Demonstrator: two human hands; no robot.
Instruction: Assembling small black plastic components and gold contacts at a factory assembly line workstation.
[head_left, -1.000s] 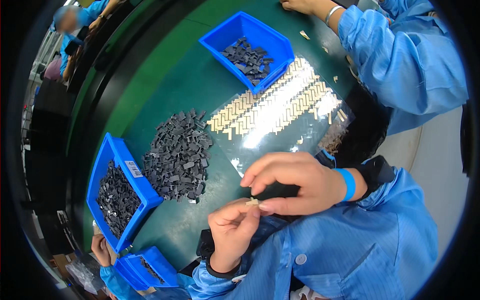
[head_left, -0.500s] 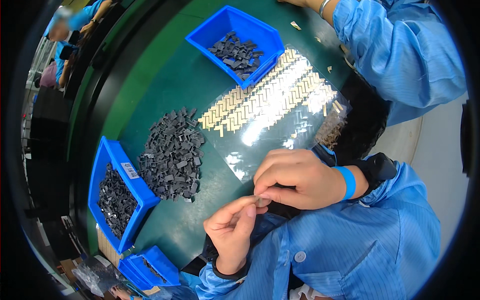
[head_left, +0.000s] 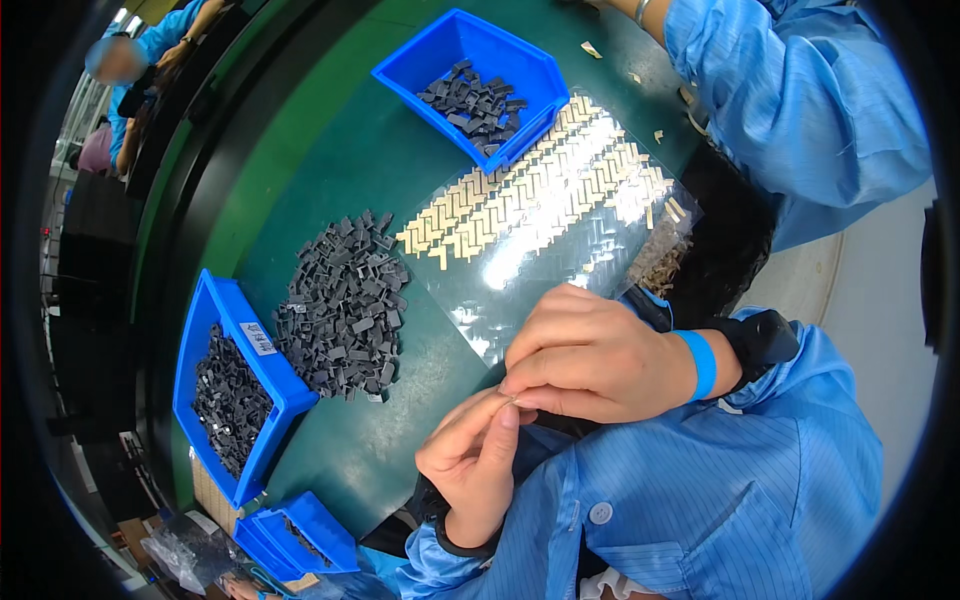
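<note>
My left hand and my right hand meet fingertip to fingertip just above the near edge of the green table. Together they pinch a tiny pale piece, which the fingers almost hide. My right wrist wears a blue band and a dark watch. Just beyond my right hand lies a clear sheet carrying rows of small pale gold strips. A loose pile of dark grey parts sits to the left of the sheet.
A blue bin with dark parts stands at the far end of the sheet. Another blue bin of dark parts is left of the pile, and a smaller one is near the table edge. A co-worker's blue sleeve reaches in at the upper right.
My fingertips have closed tighter over the pale piece, which showed between them before. Both hands stay at the same spot by the near edge of the sheet.
</note>
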